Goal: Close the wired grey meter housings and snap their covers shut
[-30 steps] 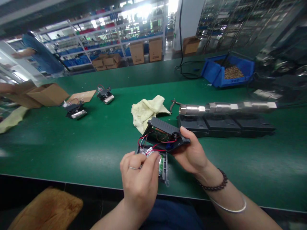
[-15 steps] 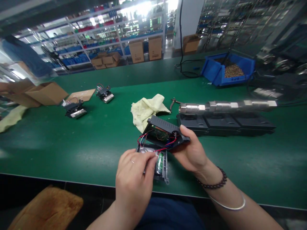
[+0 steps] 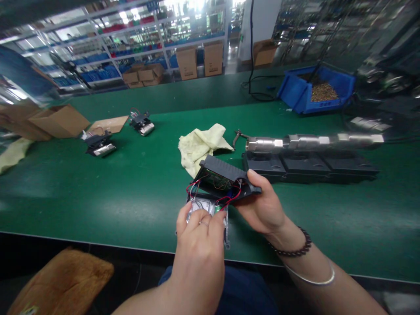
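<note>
In my right hand [image 3: 262,203] is a dark grey plastic housing [image 3: 226,175], tilted, its open side showing a green circuit board. The thumb lies on its right end and the fingers are underneath. Red, white and dark wires run from it to a second, lighter-lined housing half [image 3: 227,234] below. My left hand [image 3: 198,232] is closed over this lower half, fingers bent onto it and thumb by the red wire [image 3: 225,203]. A bit of the green battery [image 3: 218,209] shows above the thumb; the rest is covered. Exactly what the left fingertips pinch is hidden.
Behind the housing lie a pale yellow cloth [image 3: 201,146] and pliers [image 3: 236,136]. To the right stand three dark housings [image 3: 264,166] with metal fittings [image 3: 265,144]. A blue bin [image 3: 295,94] holds small brass-coloured parts. Two similar assemblies [image 3: 141,123] and cardboard boxes [image 3: 61,121] are at left.
My left hand has shifted right, from beside the green battery to over it, covering most of it. My right hand keeps its grip on the dark housing.
</note>
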Available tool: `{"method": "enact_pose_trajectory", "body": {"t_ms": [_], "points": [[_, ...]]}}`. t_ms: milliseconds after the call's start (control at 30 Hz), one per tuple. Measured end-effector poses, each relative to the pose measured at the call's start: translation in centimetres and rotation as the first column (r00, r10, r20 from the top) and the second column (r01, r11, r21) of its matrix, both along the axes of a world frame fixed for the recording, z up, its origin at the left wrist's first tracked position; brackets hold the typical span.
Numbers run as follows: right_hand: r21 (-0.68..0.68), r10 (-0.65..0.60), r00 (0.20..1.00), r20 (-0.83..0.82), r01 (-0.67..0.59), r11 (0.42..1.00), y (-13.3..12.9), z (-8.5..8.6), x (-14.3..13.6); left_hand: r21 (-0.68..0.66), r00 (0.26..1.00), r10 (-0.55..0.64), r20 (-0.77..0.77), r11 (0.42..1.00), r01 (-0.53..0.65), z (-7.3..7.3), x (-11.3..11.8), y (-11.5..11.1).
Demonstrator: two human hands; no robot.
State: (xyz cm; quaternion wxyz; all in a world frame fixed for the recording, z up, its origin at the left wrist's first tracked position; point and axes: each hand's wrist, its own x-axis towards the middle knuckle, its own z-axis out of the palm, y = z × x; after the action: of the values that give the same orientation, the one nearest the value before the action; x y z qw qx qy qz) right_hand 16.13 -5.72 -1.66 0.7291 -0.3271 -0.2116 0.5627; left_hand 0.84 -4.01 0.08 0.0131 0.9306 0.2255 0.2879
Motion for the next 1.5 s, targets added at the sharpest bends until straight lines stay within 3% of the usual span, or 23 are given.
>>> {"method": "enact_pose_trajectory", "body": {"t_ms": [200,367,533,667,833,1033,1167,1300,1500], "points": [[-0.013,0.015,0.999,0.050,-0.014,1.000,-0.3,-0.1,0.1,-0.065,0.994,-0.015,-0.109,0.998,0.008,0.1,0.6,1.1],[-0.014,0.015,0.996,0.089,-0.014,1.000,-0.3,0.4,-0.2,0.006,0.993,0.067,-0.095,0.998,-0.067,-0.6,0.8,0.6],[-0.018,0.011,0.997,0.070,-0.009,1.000,-0.3,0.4,-0.2,0.056,0.974,0.209,0.084,0.975,-0.214,-1.4,0.4,-0.3],[-0.021,0.012,0.998,0.070,-0.010,1.000,-0.4,0.3,0.0,0.165,0.915,0.352,0.196,0.908,-0.385,-2.6,-0.1,-0.1],[-0.011,-0.018,0.996,0.090,0.019,1.000,-0.5,0.5,-0.2,0.083,0.957,0.261,0.124,0.959,-0.273,-3.6,-0.4,0.4],[-0.012,-0.076,0.970,0.231,0.081,0.997,-1.0,-0.2,-0.4,0.102,0.971,0.191,0.143,0.973,-0.206,-2.9,-0.4,0.3],[0.058,-0.046,0.859,0.509,0.020,0.998,-1.7,-0.2,-0.1,0.160,0.986,0.157,0.055,0.973,-0.164,-2.5,-0.6,0.4],[0.010,-0.008,0.623,0.782,0.001,1.000,-2.2,1.3,0.1,0.158,0.987,0.160,0.011,0.974,-0.160,-2.5,-0.5,0.2],[0.062,-0.057,0.405,0.913,0.000,0.998,-2.5,1.7,-0.6,0.117,0.988,0.156,-0.014,0.981,-0.153,-2.3,0.0,0.0]]}}
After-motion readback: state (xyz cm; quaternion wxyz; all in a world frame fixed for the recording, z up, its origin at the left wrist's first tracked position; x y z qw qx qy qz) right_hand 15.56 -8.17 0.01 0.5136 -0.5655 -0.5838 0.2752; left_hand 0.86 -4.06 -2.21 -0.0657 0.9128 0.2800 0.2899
